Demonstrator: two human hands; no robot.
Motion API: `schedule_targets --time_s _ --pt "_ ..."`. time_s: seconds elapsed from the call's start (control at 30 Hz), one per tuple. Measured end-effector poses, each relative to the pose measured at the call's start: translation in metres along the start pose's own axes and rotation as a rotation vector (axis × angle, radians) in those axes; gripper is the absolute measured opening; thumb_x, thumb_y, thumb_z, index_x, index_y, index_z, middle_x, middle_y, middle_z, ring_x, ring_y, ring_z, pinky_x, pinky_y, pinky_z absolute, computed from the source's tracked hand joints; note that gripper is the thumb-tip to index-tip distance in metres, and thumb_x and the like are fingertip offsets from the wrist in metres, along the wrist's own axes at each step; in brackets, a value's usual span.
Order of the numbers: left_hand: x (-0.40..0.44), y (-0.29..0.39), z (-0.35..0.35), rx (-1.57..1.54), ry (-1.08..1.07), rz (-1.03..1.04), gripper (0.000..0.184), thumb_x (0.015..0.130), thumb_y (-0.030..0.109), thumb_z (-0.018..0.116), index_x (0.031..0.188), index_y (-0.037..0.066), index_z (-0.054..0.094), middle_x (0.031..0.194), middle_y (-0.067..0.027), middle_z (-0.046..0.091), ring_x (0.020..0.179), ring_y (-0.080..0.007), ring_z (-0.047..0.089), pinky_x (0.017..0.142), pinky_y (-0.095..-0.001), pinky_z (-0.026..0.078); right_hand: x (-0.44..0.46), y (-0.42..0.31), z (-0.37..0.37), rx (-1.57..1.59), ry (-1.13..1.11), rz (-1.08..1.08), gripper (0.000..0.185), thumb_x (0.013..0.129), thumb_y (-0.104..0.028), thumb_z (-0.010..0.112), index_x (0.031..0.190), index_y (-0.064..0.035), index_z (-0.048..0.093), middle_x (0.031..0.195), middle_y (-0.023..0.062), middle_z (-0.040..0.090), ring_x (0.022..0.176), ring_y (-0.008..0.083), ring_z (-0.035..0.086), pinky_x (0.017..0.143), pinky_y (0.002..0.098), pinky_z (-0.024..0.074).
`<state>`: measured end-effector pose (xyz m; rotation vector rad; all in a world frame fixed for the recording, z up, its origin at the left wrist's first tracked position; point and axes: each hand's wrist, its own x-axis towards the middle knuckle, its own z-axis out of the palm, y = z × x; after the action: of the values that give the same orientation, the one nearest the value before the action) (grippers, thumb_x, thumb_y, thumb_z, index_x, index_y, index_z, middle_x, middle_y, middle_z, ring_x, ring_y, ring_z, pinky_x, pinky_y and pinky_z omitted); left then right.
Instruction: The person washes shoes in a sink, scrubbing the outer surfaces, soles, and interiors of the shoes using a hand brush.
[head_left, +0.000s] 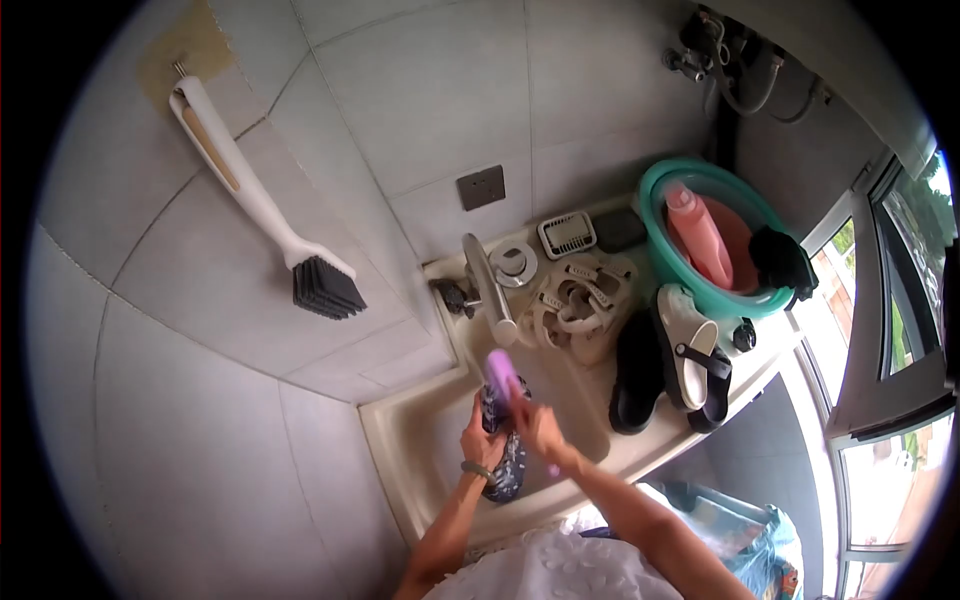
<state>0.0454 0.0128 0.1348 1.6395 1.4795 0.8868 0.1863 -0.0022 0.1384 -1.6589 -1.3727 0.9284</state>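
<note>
Over the sink [400,450], my left hand [482,440] is closed around a black shoe with a white pattern [508,475]. My right hand [540,432] grips a purple brush [499,370], its head lying against the upper end of the shoe. The brush's bristles are turned away and hidden. Just beyond the brush stands the faucet [490,290]. Parts of the shoe are covered by both hands.
Beige sandals [580,305], a white clog [684,350] and black shoes [640,375] crowd the right ledge. Behind them, a green basin [665,250] holds a pink bottle [700,235]. A white-handled brush [240,190] hangs on the left wall.
</note>
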Motion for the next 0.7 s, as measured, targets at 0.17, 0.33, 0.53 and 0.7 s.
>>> schedule_targets --time_s 0.17,0.33,0.53,0.7 --pt "0.012 -0.021 -0.002 -0.093 0.041 -0.144 0.081 0.071 0.023 0.078 0.142 0.009 0.041 0.106 -0.0214 0.067 0.096 -0.0350 0.067 0.081 -0.0393 0.053 -0.029 -0.023 0.011 0.042 0.088 -0.144 0.044 0.097 -0.019 0.051 0.141 -0.0140 0.045 0.077 0.0297 0.058 0.073 0.0457 0.061 0.065 0.0441 0.0491" --pt "0.000 0.002 -0.001 -0.235 0.029 0.067 0.078 0.073 0.007 0.075 0.143 0.005 0.040 0.112 -0.0183 0.067 0.099 -0.0230 0.067 0.086 -0.0333 0.052 0.003 -0.002 0.003 0.024 0.046 0.034 0.043 0.100 -0.024 0.047 0.141 -0.0131 0.044 0.076 0.0286 0.059 0.062 0.0419 0.059 0.059 0.0414 0.0476" --pt "0.005 -0.005 -0.012 -0.401 0.095 0.015 0.081 0.075 0.000 0.075 0.144 -0.001 0.034 0.120 -0.0169 0.063 0.105 -0.0203 0.063 0.095 -0.0313 0.048 -0.040 -0.033 0.013 0.096 0.205 -0.164 0.034 0.094 -0.015 0.053 0.128 -0.0075 0.057 0.075 0.0280 0.058 0.067 0.0384 0.065 0.066 0.0407 0.0507" --pt "0.004 -0.001 -0.015 -0.398 0.053 0.094 0.080 0.074 0.004 0.077 0.144 0.000 0.036 0.121 -0.0152 0.063 0.106 -0.0210 0.063 0.095 -0.0322 0.048 -0.006 -0.033 -0.009 0.064 0.098 0.069 0.046 0.098 -0.021 0.050 0.142 -0.0124 0.042 0.077 0.0288 0.059 0.074 0.0386 0.067 0.064 0.0399 0.0504"
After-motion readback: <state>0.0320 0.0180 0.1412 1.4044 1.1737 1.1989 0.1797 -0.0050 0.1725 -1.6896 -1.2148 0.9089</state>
